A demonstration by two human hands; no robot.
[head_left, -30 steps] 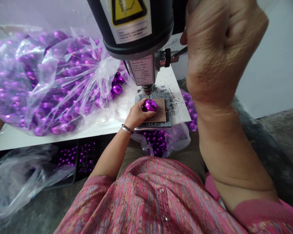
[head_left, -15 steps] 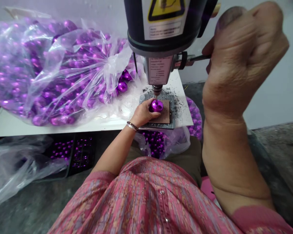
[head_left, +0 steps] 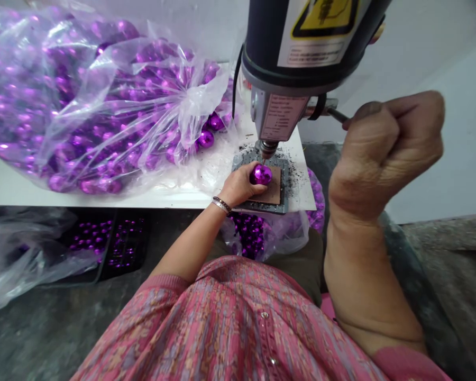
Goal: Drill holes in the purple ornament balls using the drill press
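Observation:
My left hand (head_left: pixel 241 184) is closed around a shiny purple ball (head_left: pixel 262 174), thumb and fingers on its sides. The ball rests on a brown board (head_left: pixel 273 193) on the dark metal base (head_left: pixel 284 185) of a drill press (head_left: pixel 301 58). Just above the ball is the drill chuck (head_left: pixel 267 148) with a thin bit; whether the bit touches the ball I cannot tell. On the right, my right hand (head_left: pixel 384 151) is closed around the end of the feed lever (head_left: pixel 340 115), its knob hidden in the fist.
A big clear bag (head_left: pixel 103 106) of purple balls fills the left of the white table (head_left: pixel 174 200), with loose balls (head_left: pixel 206 138) at its mouth. Dark shavings (head_left: pixel 295 174) surround the base. Below are another bag of balls (head_left: pixel 249 235) and a dark crate (head_left: pixel 103 264) with balls.
My right hand has moved down with the lever. The view has shifted, so the drill press appears further right and tilted. The left hand still holds the ball on the board.

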